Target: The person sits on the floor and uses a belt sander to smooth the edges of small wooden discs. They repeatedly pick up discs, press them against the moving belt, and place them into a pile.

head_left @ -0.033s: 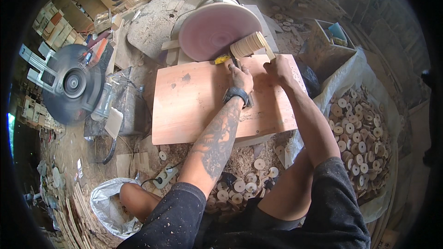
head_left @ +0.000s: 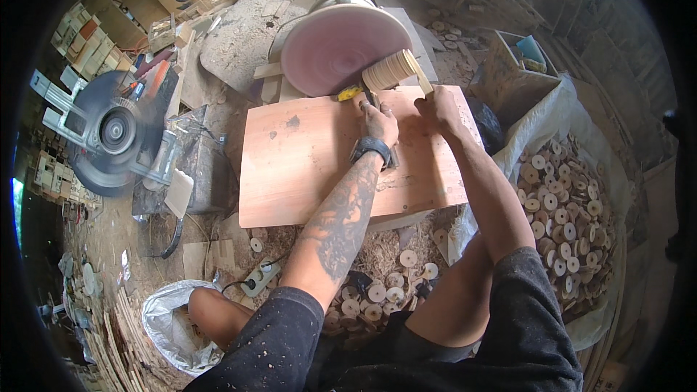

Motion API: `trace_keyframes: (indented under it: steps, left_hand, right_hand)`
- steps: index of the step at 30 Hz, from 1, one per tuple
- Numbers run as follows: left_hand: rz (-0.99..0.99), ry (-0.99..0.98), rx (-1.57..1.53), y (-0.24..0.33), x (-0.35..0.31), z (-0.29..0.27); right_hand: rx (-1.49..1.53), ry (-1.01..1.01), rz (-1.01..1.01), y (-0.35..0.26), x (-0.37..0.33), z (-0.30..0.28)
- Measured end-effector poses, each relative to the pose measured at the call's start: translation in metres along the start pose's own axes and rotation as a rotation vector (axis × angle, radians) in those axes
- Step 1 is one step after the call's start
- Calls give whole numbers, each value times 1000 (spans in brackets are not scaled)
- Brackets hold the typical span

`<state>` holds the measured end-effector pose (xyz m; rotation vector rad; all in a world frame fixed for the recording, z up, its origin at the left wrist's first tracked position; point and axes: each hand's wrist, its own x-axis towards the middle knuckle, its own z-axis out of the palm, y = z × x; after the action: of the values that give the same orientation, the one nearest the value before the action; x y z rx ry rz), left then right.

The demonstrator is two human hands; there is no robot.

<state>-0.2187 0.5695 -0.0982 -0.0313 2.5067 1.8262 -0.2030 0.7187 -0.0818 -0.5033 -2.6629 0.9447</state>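
Observation:
A stack of round wooden discs (head_left: pixel 388 71) rests against the lower right face of a large reddish sanding disc (head_left: pixel 341 47). My right hand (head_left: pixel 441 110) is closed around a pale wooden stick (head_left: pixel 420 74) at the stack's right end. Just left of it, my left hand (head_left: pixel 379 123), with a dark watch at the wrist, grips a dark narrow bar (head_left: pixel 371 96) that runs under the palm. Its exact kind is hidden by the fingers. A small yellow piece (head_left: pixel 349 93) sits between the bar and the sanding disc. Both hands are over a wooden board (head_left: pixel 305 167).
At left stands a blurred dark wheel (head_left: pixel 116 131) in a grey frame. An open sack of wooden discs (head_left: pixel 563 210) is at right, below a wooden box (head_left: pixel 519 54). A power strip (head_left: pixel 260 277), a white sack (head_left: pixel 170 319) and loose discs (head_left: pixel 377 292) lie near my legs.
The blurred wheel at left shows a slightly different position of its parts. My hands, the stick and the stack of discs look the same.

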Motion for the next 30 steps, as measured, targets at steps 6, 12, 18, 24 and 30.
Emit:
trace_keyframes:
  steps: [6, 12, 18, 24, 30]
  left_hand:
    - [-1, -7, -37, 3, -2, -2]
    - [-30, -38, -27, 3, -1, -1]
    - [-34, -49, -69, 2, -1, -1]
    - [-34, -15, -63, 6, -4, -1]
    - [-56, -12, -80, 10, -6, -3]
  right_hand:
    - [16, -36, 48, 1, 2, 0]
    - [36, -20, 34, 0, 0, -1]
    - [72, -27, 12, -2, -3, -3]
    - [34, 6, 10, -2, 0, 0]
    - [67, -8, -7, 0, 1, 0]
